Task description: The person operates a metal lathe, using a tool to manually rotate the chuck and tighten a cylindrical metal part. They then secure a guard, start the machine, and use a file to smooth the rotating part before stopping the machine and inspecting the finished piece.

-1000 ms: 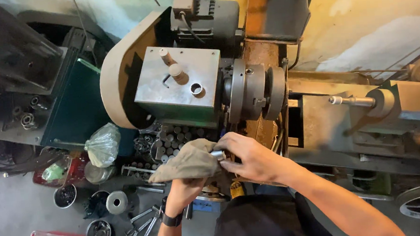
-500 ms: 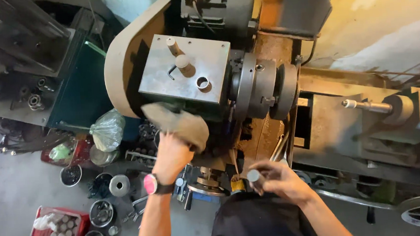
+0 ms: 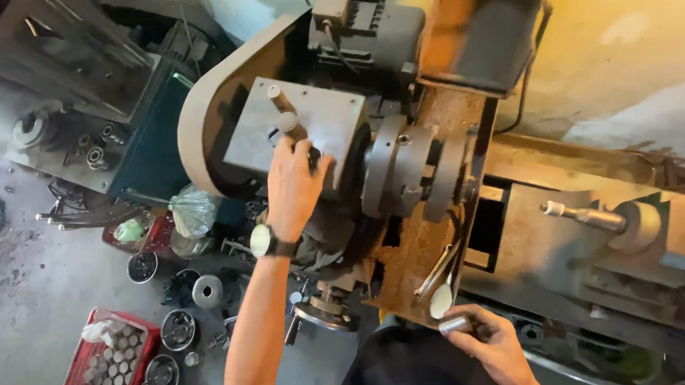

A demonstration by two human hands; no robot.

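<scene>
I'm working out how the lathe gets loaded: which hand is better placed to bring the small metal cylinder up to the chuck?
The right hand, probably: it already holds the metal cylinder, below the chuck. The left hand is occupied, resting on a lever on the headstock.

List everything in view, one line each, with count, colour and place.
grey metal lathe headstock: one, centre
lever handles: two, grey, on headstock
round metal chuck: one, dark grey, right of headstock
tailstock spindle: one, silver, right
red plastic crate of metal slugs: one, floor, lower left
clear plastic bag: one, left of headstock
short shiny metal cylinder: one, in right hand
left hand: on lever, wristwatch on its wrist
right hand: bottom, holding cylinder
</scene>
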